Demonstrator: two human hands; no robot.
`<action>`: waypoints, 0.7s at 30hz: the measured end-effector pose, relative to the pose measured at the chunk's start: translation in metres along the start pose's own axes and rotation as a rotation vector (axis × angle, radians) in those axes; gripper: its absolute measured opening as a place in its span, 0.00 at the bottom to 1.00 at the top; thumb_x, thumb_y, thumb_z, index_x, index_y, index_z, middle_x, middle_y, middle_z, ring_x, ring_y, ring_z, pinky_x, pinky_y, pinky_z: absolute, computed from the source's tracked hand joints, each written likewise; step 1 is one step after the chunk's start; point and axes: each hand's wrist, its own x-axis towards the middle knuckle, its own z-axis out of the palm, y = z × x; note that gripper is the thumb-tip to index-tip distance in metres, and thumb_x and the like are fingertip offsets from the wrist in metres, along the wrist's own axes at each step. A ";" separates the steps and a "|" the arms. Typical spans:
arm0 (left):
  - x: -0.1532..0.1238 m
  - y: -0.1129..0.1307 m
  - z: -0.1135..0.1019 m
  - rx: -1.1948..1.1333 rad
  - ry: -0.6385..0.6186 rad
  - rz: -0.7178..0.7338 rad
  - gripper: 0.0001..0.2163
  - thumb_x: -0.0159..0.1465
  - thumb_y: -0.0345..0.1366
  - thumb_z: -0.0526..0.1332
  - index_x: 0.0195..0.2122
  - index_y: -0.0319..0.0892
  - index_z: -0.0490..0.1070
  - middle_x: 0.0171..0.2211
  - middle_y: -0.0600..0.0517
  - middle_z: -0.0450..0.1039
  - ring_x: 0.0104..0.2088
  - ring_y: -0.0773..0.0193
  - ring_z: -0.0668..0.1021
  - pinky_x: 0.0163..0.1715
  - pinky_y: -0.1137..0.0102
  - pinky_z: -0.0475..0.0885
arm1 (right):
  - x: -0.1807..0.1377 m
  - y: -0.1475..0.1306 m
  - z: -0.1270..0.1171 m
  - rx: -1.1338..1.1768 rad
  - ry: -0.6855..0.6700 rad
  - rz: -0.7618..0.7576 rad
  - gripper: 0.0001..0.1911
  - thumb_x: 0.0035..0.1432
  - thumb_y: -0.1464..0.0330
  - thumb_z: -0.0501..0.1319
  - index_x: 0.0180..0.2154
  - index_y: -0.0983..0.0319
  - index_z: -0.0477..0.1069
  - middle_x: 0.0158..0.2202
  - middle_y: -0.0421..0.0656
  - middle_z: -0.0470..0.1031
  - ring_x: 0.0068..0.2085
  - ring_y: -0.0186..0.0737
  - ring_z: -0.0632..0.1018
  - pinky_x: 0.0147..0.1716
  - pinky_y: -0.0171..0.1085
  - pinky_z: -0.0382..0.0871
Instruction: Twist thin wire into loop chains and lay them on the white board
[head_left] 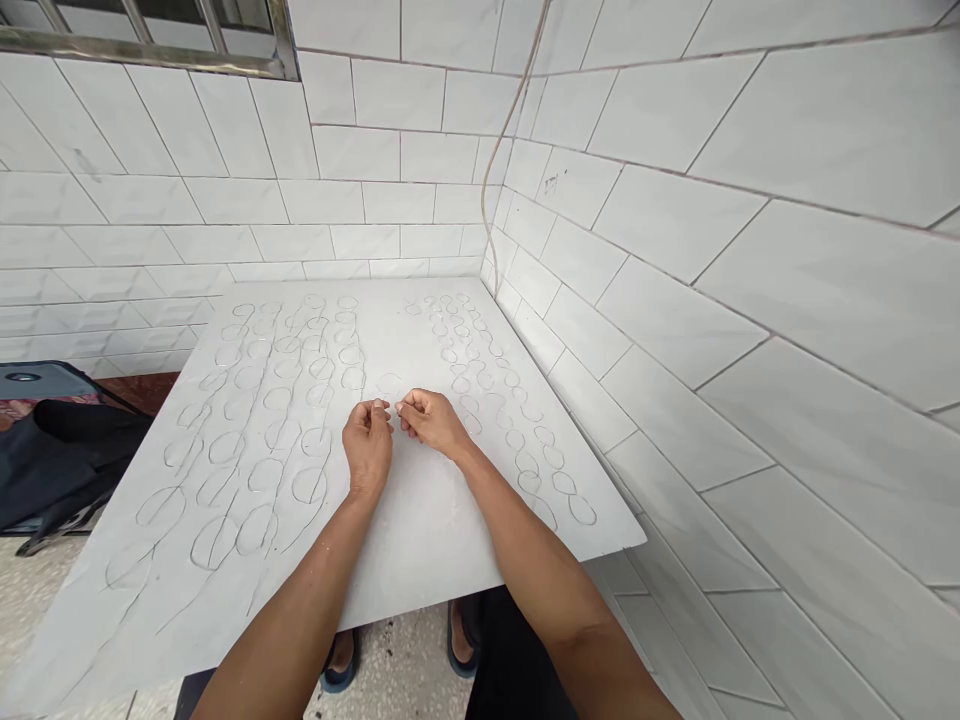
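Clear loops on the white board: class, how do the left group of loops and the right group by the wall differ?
The left group has larger loops; the right group has much smaller ones. The left group spreads over several wide rows; the right group keeps to a narrow band beside the tiled wall. Both are thin, clear outlines lying flat on the white board.

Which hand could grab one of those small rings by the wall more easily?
Likely the right hand: it rests beside the small rings, while the left hand sits nearer the larger loops.
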 end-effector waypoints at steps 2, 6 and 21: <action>0.000 -0.001 0.000 0.006 0.012 -0.003 0.17 0.70 0.50 0.54 0.39 0.43 0.73 0.35 0.50 0.74 0.30 0.64 0.75 0.31 0.68 0.71 | 0.000 -0.002 0.000 -0.029 0.041 0.011 0.14 0.63 0.57 0.58 0.30 0.59 0.66 0.27 0.38 0.74 0.25 0.32 0.72 0.22 0.31 0.63; -0.002 -0.001 0.000 0.009 0.040 -0.004 0.19 0.71 0.54 0.51 0.42 0.43 0.71 0.39 0.48 0.75 0.33 0.63 0.77 0.32 0.67 0.71 | 0.002 -0.011 -0.007 -0.171 0.061 0.084 0.12 0.63 0.59 0.57 0.30 0.59 0.67 0.28 0.39 0.76 0.25 0.33 0.73 0.21 0.32 0.62; -0.024 0.003 0.009 0.093 -0.195 0.074 0.17 0.72 0.52 0.50 0.42 0.45 0.66 0.35 0.51 0.74 0.32 0.62 0.75 0.34 0.66 0.69 | 0.147 -0.028 -0.085 -0.641 0.089 0.249 0.10 0.60 0.70 0.64 0.26 0.64 0.70 0.25 0.48 0.78 0.21 0.33 0.70 0.21 0.34 0.62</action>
